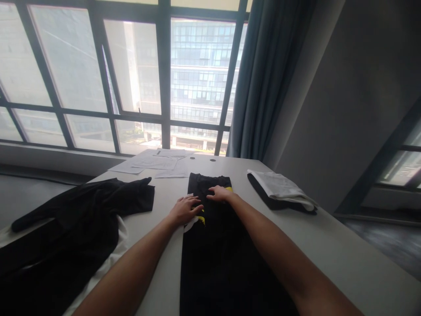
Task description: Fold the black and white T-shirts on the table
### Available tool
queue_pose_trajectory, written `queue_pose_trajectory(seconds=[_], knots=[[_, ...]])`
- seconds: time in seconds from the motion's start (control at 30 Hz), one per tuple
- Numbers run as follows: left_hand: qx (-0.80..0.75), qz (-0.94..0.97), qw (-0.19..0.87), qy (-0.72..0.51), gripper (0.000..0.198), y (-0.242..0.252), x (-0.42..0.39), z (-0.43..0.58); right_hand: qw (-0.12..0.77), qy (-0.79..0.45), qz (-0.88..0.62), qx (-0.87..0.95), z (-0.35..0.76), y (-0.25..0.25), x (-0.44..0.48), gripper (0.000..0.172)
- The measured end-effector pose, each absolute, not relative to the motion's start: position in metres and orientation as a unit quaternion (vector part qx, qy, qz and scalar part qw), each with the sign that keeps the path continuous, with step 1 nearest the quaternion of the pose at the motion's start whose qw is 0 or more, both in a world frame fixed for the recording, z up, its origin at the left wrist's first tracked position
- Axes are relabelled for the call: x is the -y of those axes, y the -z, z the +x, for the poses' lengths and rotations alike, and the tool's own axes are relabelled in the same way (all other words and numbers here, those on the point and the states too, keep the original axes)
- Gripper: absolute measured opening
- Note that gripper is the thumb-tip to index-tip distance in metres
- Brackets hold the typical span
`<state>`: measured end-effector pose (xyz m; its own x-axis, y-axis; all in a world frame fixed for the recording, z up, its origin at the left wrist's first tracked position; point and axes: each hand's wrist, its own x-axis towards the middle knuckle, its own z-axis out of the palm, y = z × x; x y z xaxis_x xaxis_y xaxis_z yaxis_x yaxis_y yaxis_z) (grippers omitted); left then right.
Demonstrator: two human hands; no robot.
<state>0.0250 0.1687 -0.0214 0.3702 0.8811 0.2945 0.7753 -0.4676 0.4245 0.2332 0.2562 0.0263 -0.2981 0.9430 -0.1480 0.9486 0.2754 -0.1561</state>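
A black garment [217, 254] with yellow and white marks lies lengthwise on the white table [332, 250], running toward me out of the bottom of the view. On its left edge, over a white and yellow patch, rests my left hand [187, 210], palm down with fingers stretched out. My right hand [221, 194] lies on the upper right part of the cloth, fingers extended, beside a yellow patch. The far end of the garment is slightly rumpled. What type of garment it is, I cannot tell.
Another black garment with white parts [95, 232] sprawls over the table's left side. A folded white and black cloth [279, 188] lies at the right. Several paper sheets [156, 162] are spread at the far edge, before the windows [202, 74] and a grey-blue curtain [263, 79].
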Motion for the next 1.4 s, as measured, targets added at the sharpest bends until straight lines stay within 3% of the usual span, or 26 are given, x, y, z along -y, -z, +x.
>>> queue_pose_trajectory(seconds=[0.07,0.33,0.63,0.83,1.13,1.4], knots=[[-0.503,0.818,0.106,-0.256,0.051,0.022,-0.17,0.025,0.041,0.109,0.613,-0.781,0.226,-0.017,-0.248,0.067],[-0.497,0.798,0.118,-0.321,0.047,0.02,-0.172,0.023,0.045,0.143,0.647,-0.747,0.218,-0.006,-0.249,0.065],[-0.5,0.804,0.115,-0.301,0.04,0.016,-0.168,0.024,0.023,0.119,0.655,-0.746,0.218,0.001,-0.264,0.062],[-0.505,0.815,0.103,-0.265,0.03,0.019,-0.167,0.023,0.06,0.078,0.634,-0.767,0.224,-0.009,-0.238,0.063],[-0.491,0.812,0.13,-0.286,0.019,0.024,-0.173,0.02,-0.061,-0.006,0.631,-0.773,0.229,-0.027,-0.253,0.048],[-0.488,0.779,0.13,-0.371,0.021,0.018,-0.171,0.021,0.014,0.035,0.65,-0.759,0.199,-0.019,-0.293,0.048]])
